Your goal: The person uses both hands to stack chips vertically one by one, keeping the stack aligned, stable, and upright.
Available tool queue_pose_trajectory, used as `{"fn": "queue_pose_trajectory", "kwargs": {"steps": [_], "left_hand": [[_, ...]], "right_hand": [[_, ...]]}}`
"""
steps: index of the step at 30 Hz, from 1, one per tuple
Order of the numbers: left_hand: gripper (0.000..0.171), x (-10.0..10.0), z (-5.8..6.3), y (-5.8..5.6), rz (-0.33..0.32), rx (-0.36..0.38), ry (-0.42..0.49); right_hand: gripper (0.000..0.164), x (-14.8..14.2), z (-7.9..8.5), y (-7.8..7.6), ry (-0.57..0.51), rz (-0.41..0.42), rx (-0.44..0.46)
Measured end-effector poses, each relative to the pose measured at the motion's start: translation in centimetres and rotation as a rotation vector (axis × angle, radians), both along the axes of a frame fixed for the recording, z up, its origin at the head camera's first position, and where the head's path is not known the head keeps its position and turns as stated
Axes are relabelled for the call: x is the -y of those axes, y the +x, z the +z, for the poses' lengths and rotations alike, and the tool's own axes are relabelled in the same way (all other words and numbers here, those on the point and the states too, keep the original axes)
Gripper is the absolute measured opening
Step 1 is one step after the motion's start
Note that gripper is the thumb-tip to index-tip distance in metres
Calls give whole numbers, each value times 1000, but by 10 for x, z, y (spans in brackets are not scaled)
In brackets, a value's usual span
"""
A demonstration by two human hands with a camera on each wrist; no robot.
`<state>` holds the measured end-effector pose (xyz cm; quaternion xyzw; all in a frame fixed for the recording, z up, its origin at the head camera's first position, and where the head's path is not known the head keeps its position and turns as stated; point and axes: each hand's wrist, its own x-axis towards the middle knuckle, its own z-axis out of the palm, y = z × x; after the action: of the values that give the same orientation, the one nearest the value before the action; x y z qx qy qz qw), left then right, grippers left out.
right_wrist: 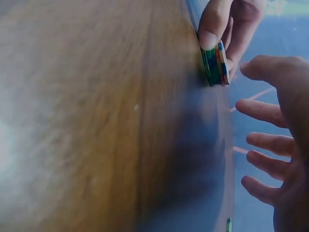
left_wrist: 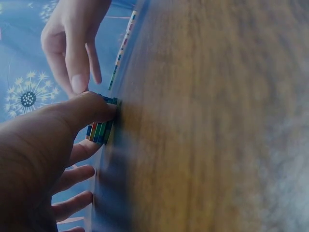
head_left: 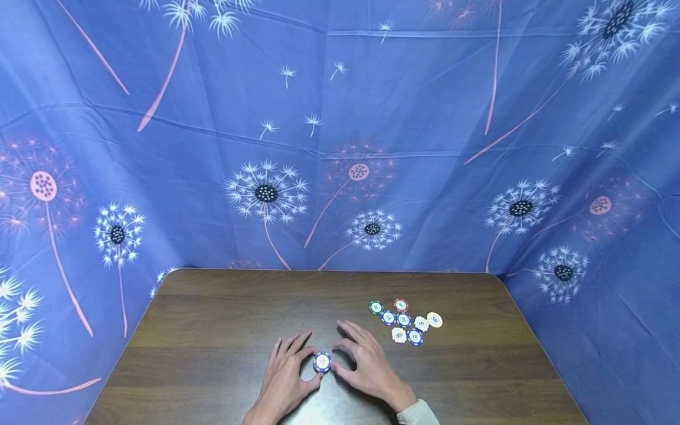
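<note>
Thumb and forefinger of the left hand [head_left: 287, 376] pinch a stack of chips [head_left: 321, 362], blue-rimmed on top, while the right hand [head_left: 370, 367] hovers just beside it, fingers loosely spread. Blue dandelion-print cloth [head_left: 329, 112] hangs behind the brown table [head_left: 239, 307], with the stack at the middle of the near part. Farther back, to the right, eight loose chips [head_left: 404, 319] lie clustered: three blue, two white, one green, one red, one pale yellow.
</note>
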<state>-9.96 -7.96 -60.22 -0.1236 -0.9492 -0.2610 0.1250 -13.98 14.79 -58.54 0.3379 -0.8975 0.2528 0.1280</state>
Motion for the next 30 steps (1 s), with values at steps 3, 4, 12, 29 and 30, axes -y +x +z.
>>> {"fn": "queue_pose_trajectory", "kwargs": {"steps": [3,4,12,29,30], "left_hand": [[38,0,0,0,2,-10,-4],[38,0,0,1,2,-13,-5],[39,-2,-2,3,2,-39,25],[40,-1,-3,1,7,-43,20],[40,-1,-3,1,6,-42,21]], "right_hand": [[30,-9,-2,3,3,-20,-3],[30,-12,-3,5,8,-25,-5],[28,-50,-6,21,13,-87,-70],[36,-135,-9,27,-49,-333,-160],[36,-140,-9,26,-54,-352,-150]]}}
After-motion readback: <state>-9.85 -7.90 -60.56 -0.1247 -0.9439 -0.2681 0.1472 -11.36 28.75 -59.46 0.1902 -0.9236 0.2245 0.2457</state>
